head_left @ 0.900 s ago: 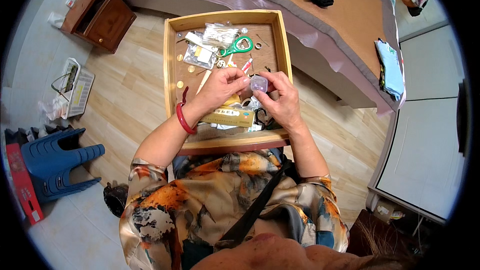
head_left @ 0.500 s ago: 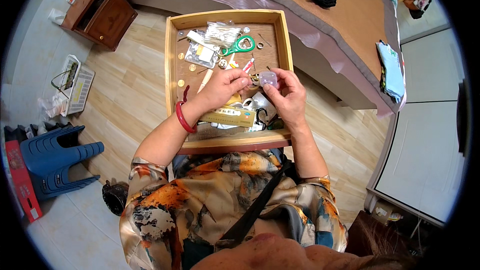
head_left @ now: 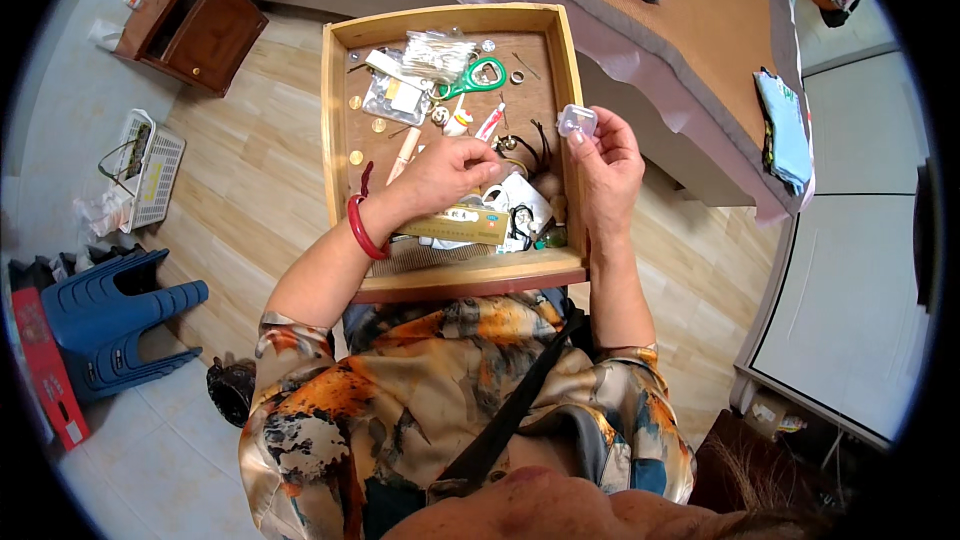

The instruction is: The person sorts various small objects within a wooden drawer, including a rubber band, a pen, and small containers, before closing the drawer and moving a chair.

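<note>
A wooden drawer [head_left: 334, 130] of small odds and ends rests across my lap. Between the thumb and fingers of my right hand [head_left: 610, 158] is a small clear plastic box [head_left: 577, 121], held up at the drawer's right wall. My left hand [head_left: 448, 176], with a red bangle at its wrist, hovers over the middle of the drawer, fingers curled and closed; anything in them is hidden. Below it lies a gold-coloured flat box [head_left: 465, 224]. Farther back are a bag of cotton swabs [head_left: 438, 58], a green-handled bottle opener [head_left: 482, 77] and a small red-and-white tube [head_left: 490, 123].
Several gold coins [head_left: 356, 157] lie along the drawer's left side. Beyond the drawer stands a bed [head_left: 600, 30]. On the left are a brown cabinet [head_left: 215, 40], a white basket [head_left: 160, 175] and blue plastic stools [head_left: 110, 305].
My right hand has moved right and slightly away with the clear box, from beside my left hand to the drawer's right wall. My left hand stays nearly in place.
</note>
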